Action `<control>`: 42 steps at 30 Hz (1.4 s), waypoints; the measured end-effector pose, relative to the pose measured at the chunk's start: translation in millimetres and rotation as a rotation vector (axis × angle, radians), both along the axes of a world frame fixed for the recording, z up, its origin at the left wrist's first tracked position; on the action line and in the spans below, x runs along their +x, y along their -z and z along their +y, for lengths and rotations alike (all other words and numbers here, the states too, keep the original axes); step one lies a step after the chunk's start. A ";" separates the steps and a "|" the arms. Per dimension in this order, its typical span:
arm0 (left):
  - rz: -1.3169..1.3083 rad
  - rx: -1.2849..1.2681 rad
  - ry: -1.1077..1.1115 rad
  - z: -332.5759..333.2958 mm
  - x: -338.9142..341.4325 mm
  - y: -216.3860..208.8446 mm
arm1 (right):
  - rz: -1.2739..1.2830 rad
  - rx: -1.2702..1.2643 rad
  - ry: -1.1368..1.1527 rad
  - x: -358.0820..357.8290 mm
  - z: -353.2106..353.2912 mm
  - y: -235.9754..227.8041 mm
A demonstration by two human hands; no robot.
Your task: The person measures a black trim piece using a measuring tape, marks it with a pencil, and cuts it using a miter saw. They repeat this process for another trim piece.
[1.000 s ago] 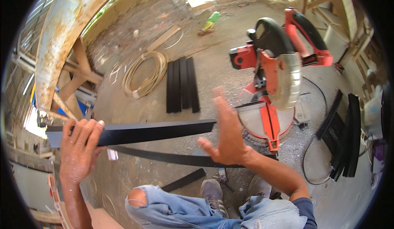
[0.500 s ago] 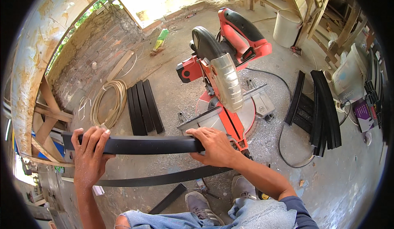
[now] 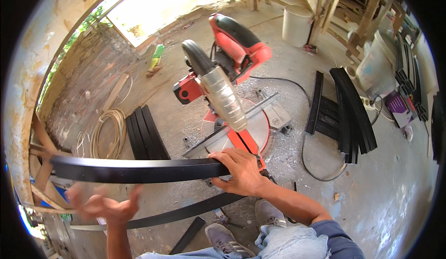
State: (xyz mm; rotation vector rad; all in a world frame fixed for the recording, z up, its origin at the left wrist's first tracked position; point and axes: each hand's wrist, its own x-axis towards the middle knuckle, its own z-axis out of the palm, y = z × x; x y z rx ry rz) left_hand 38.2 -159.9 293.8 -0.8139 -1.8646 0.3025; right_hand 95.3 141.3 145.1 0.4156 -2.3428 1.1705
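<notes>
Fingers of the right hand (image 3: 242, 171) are wrapped over the right end of a long black bar (image 3: 139, 171), which spans crosswise above the floor (image 3: 302, 201) on the near side of the red mitre saw (image 3: 223, 94). The left hand (image 3: 109, 208), blurred, spreads its fingers wide just below the bar's left part; whether it touches cannot be told. The step in hand looks like steadying the bar one-handed, and with its left length apparently unsupported, the next move calls for a firm right grip and a second support farther left.
</notes>
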 end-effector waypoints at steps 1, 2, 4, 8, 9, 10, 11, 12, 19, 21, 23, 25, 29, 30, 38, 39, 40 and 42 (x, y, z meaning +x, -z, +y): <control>0.125 0.153 0.018 2.5 1.4 -6.1 | 0.052 -0.035 0.019 1.6 -1.5 -3.6; 0.140 0.218 -0.051 3.6 2.3 -15.0 | 0.042 -0.036 0.034 0.4 -6.0 -6.8; -0.223 0.674 0.096 -1.1 0.9 -33.1 | 0.156 -0.149 0.078 -7.3 -22.0 -13.5; -1.281 1.382 0.777 59.3 -2.6 -21.3 | 0.173 -0.196 0.002 -17.1 -48.5 -12.1; -1.266 1.366 0.769 58.2 -4.6 -26.4 | 0.181 -0.173 -0.026 -18.7 -54.3 -18.1; -1.387 1.471 0.917 55.7 -7.8 -28.8 | 0.194 -0.186 -0.034 -19.1 -56.3 -24.3; -1.510 1.574 1.071 52.0 -11.1 -29.6 | 0.195 -0.146 -0.029 -17.5 -55.3 -31.2; -1.507 1.558 1.067 43.3 -16.4 -32.0 | 0.196 -0.106 -0.018 -16.1 -53.3 -36.9; -1.320 1.966 0.909 -41.6 -53.5 -14.4 | 0.234 -0.397 0.214 0.9 -17.3 -34.8; -1.270 2.058 0.872 -42.3 -55.8 3.3 | 0.136 -0.582 0.063 -4.2 -18.4 -28.7; -1.233 2.157 0.810 -38.9 -55.5 10.0 | 0.058 -0.809 -0.071 -13.0 -23.0 -15.4; -1.236 2.177 0.779 -32.3 -51.3 8.8 | 0.019 -0.892 -0.045 -12.7 -24.8 -16.5; -1.252 2.158 0.755 -29.6 -49.3 11.3 | -0.066 -1.035 -0.049 -11.4 -28.4 -11.6; -1.254 2.158 0.753 -30.4 -49.7 12.7 | -0.067 -1.035 -0.047 -11.6 -29.3 -10.6; -1.230 2.222 0.734 -29.0 -46.7 16.6 | -0.105 -1.135 -0.077 -11.6 -32.4 -5.0; -1.231 2.225 0.734 -27.7 -46.2 17.6 | -0.107 -1.133 -0.076 -10.9 -32.2 -4.2; -1.234 2.225 0.714 -26.7 -45.7 18.5 | -0.125 -1.150 -0.072 -9.8 -32.3 -2.8; -1.233 2.229 0.693 -20.3 -43.0 19.1 | -0.147 -1.164 -0.069 -7.6 -32.6 2.7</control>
